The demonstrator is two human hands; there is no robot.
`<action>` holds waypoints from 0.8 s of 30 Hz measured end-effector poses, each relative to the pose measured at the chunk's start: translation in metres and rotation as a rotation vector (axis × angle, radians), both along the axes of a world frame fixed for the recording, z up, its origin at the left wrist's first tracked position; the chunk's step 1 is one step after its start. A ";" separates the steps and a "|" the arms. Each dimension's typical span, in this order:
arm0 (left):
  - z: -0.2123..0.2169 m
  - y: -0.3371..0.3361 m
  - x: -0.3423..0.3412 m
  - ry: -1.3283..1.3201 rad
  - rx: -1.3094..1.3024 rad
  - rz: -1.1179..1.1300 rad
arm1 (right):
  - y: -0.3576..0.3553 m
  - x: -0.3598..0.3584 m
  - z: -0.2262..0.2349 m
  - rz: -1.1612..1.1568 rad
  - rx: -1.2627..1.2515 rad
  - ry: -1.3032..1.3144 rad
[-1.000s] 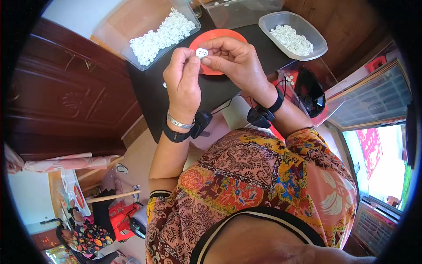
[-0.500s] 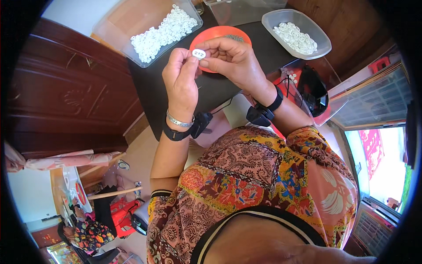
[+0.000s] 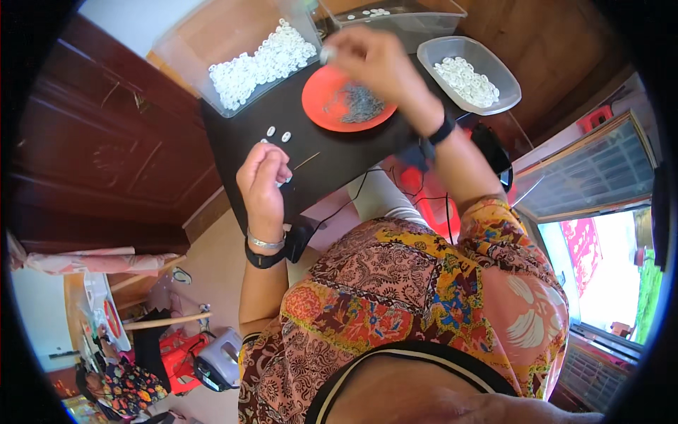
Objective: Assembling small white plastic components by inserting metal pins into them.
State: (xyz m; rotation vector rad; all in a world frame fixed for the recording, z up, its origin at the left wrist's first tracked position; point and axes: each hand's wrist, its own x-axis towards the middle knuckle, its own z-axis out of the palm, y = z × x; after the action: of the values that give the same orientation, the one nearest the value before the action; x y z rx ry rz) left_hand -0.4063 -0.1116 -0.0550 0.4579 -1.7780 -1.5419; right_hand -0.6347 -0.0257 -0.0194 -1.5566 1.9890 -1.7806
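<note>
My left hand [image 3: 263, 180], curled closed, rests over the dark table's near left part, with bits of white plastic showing at its fingers. Just beyond it lie two small white oval pieces with slots [image 3: 286, 136]. A thin brown stick [image 3: 308, 160] is on the table beside its fingertips. My right hand [image 3: 378, 67], blurred, is raised over the far edge of an orange plate [image 3: 318, 106]. Its fingertips pinch a small white piece [image 3: 326, 55]. Heaped on the plate are many thin grey metal bits [image 3: 361, 104], partly under the right wrist.
A clear bin of white oval pieces [image 3: 258, 67] stands far left, and a clear tub of similar pieces [image 3: 466, 81] far right. Another clear bin [image 3: 402, 32] stands at the back. Black cables [image 3: 353, 201] hang below the table's near edge.
My hands have parted. The left has come down toward me on the left; the right has risen away over the plate with a white piece. Loose pieces and the stick now show on the table.
</note>
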 end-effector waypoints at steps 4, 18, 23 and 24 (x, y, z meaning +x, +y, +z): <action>-0.011 -0.010 0.029 0.077 0.079 0.066 | -0.049 -0.089 0.035 -0.414 0.028 0.341; -0.090 -0.039 0.075 -0.071 0.210 0.394 | -0.105 0.037 -0.028 0.357 0.488 0.510; -0.095 -0.030 0.076 -0.078 0.087 0.456 | -0.128 0.058 -0.072 0.538 0.583 0.722; -0.094 -0.030 0.078 -0.067 0.091 0.452 | -0.129 0.064 -0.075 0.547 0.587 0.722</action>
State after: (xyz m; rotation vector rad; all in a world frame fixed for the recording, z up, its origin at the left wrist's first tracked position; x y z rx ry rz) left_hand -0.3288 -0.1415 -0.1490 0.8974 -1.5215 -1.2989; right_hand -0.5710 -0.1543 -0.0939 -2.3476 1.7548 -0.4001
